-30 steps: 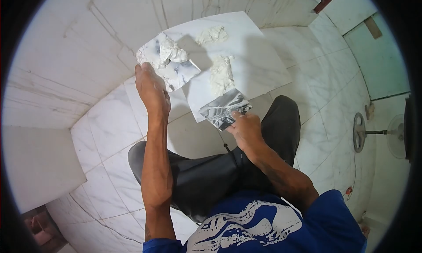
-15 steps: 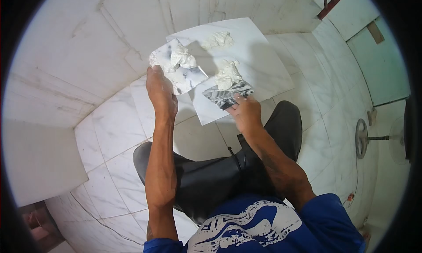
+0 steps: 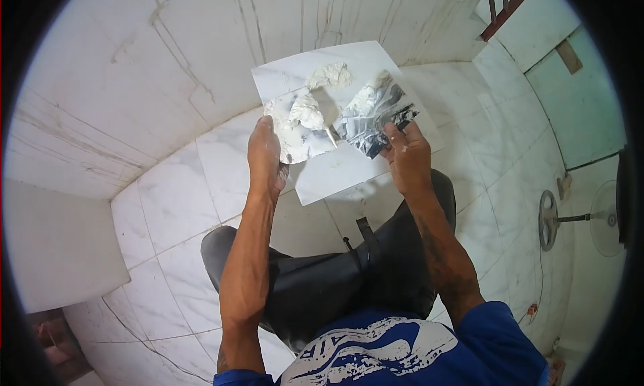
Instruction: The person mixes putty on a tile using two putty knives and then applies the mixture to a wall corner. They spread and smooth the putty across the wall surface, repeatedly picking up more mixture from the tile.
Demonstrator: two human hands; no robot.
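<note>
Putty, white and stiff, sits in a lump point(image 3: 306, 111) on a smeared scraper blade point(image 3: 293, 139) just above the middle of the frame, gripped at its lower corner by the closed fingers of the person's left hand point(image 3: 267, 159). Beside it, the right hand point(image 3: 409, 159) is clamped on a second, shinier steel blade point(image 3: 376, 121), which carries its own smear of putty point(image 3: 365, 99) at its upper edge. The two blades are tilted toward each other and seem to meet edge to edge, though actual contact cannot be told. A second ago the right blade lay low on the loose marble tile point(image 3: 335, 175), below a pile of putty; it has since slid under that pile and come up level with the left blade, and both hands have drawn together. The tile's middle now looks scraped bare, so that pile is judged lifted, while one lump point(image 3: 330, 74) remains near the tile's far edge. Around the tile spreads a veined marble floor point(image 3: 174, 205); black trousers point(image 3: 322, 285) and a blue printed shirt point(image 3: 402, 349) fill the lower frame, with a floor fan point(image 3: 607, 215) at far right.
</note>
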